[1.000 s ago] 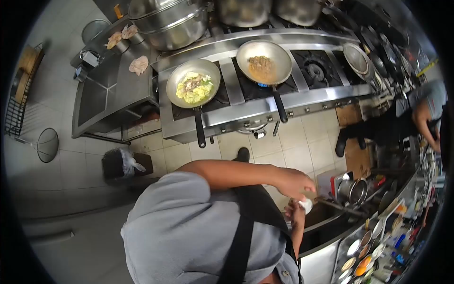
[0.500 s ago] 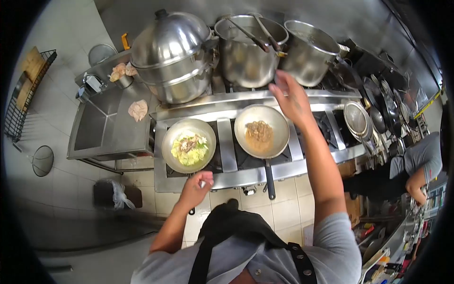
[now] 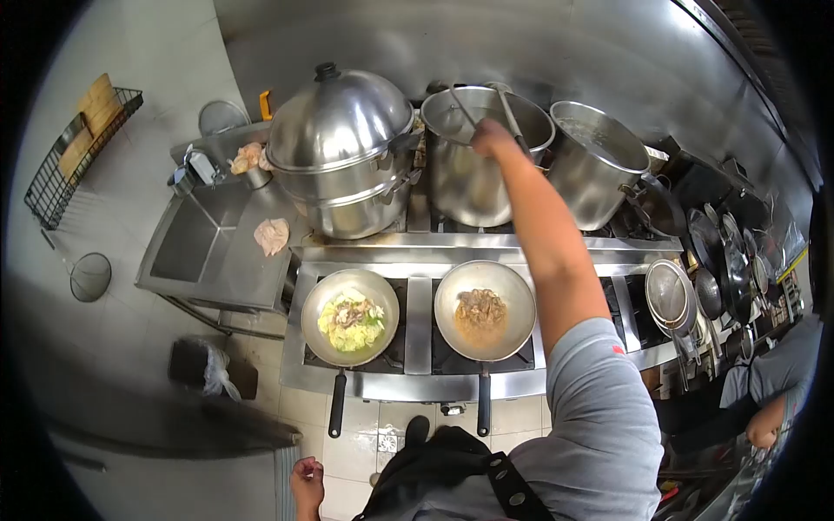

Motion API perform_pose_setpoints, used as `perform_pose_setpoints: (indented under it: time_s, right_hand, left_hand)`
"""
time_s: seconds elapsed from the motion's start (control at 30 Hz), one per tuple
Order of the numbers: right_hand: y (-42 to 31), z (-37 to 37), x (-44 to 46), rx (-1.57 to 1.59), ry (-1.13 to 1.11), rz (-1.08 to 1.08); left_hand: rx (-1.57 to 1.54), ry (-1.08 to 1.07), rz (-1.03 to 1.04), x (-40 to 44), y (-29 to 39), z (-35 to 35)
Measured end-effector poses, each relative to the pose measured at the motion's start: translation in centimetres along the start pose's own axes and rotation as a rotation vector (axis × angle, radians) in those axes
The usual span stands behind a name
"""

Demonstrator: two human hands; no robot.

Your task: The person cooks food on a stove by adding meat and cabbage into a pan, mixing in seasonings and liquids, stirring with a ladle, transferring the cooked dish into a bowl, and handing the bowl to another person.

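My right hand [image 3: 493, 141] is closed round the handle of a ladle [image 3: 462, 106] whose lower end is inside the middle tall pot [image 3: 473, 178]. A second utensil [image 3: 511, 113] leans in that pot beside my wrist. My left hand [image 3: 307, 473] hangs low at the left, away from the stove, its fingers curled; what it holds, if anything, is too small to tell. On the front burners, the left pan [image 3: 380, 343] contains yellow-green food with brown bits, and the right pan [image 3: 524, 300] contains brown meat in a thin sauce.
A domed steamer [image 3: 340, 122] stands back left, another tall pot [image 3: 578, 187] back right. Strainers [image 3: 667, 295] and hanging pans are at the right. A steel sink [image 3: 187, 243] and lined bin [image 3: 187, 365] are at the left. A co-worker's hand [image 3: 764, 424] shows at lower right.
The view has turned from the counter side to face the stove. My right hand has reached up and taken the ladle in the middle pot. My left hand has moved down and left from the left pan.
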State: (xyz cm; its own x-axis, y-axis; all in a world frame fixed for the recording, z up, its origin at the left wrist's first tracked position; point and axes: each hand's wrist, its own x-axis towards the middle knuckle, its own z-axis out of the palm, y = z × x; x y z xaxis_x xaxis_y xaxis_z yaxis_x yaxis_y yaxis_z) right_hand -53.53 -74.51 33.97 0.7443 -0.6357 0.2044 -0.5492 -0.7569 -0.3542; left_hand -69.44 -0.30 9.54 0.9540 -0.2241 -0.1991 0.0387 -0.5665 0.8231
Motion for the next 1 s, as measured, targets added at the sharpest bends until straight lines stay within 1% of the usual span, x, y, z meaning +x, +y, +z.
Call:
perform_pose_setpoints:
  time_s: [0.07, 0.1, 0.17, 0.2, 0.27, 0.3, 0.53, 0.67, 0.7, 0.77, 0.8, 0.83, 0.9, 0.93, 1.0]
  right_hand:
    - [-0.8, -3.3, -3.1, 0.232, -0.020, 0.002]
    - [-1.2, -4.1, -4.2, 0.467, -0.016, 0.220]
    - [-1.6, -6.8, -7.8, 0.638, -0.077, 0.249]
    - [-1.5, -7.6, -9.2, 0.720, -0.106, 0.263]
    - [-0.8, -8.5, -10.5, 0.757, -0.082, 0.262]
    - [-0.6, -8.6, -11.1, 0.776, -0.074, 0.266]
    - [-1.1, -7.4, -12.5, 0.757, -0.183, 0.345]
    - [-1.3, -7.6, -11.3, 1.008, -0.316, 0.430]
    - [-1.1, -7.7, -10.5, 1.159, -0.330, 0.485]
    - [-0.2, -8.8, -8.7, 1.616, -0.551, 0.699]
    - [-0.4, -9.0, -8.7, 1.739, -0.525, 0.587]
    - [-0.7, -9.4, -8.3, 1.798, -0.516, 0.582]
    - [-1.8, -11.1, -8.8, 2.015, -0.529, 0.655]
    - [-2.4, -11.7, -9.1, 2.088, -0.480, 0.623]
    - [-3.3, -13.2, -9.6, 2.150, -0.489, 0.580]
  left_hand:
    - [0.068, 0.047, -0.044, -1.8, -2.5, -0.3]
    - [0.045, 0.052, -0.057, -2.5, -3.2, -0.3]
    - [-0.011, 0.060, -0.077, -3.4, -3.6, 0.3]
    - [-0.008, 0.058, -0.078, -3.7, -2.8, 0.4]
    - [-0.003, 0.045, -0.004, -3.0, -5.1, 0.8]
    - [0.004, 0.036, 0.029, -3.1, -5.0, 0.7]
    - [0.003, 0.028, 0.006, -2.2, -3.9, 0.8]
    - [-0.054, 0.036, 0.031, -2.9, -5.5, 1.0]
    - [-0.045, 0.037, 0.023, -3.3, -5.7, 0.9]
    - [-0.030, 0.039, 0.006, -4.2, -6.2, 0.6]
    - [-0.027, 0.041, -0.002, -4.6, -6.4, 0.5]
    - [-0.022, 0.041, -0.009, -5.0, -6.7, 0.3]
    - [-0.029, 0.057, -0.019, -5.5, -8.0, 0.1]
    - [-0.033, 0.065, -0.023, -5.7, -8.3, 0.0]
    - [-0.046, 0.075, -0.056, -6.1, -8.5, -0.4]
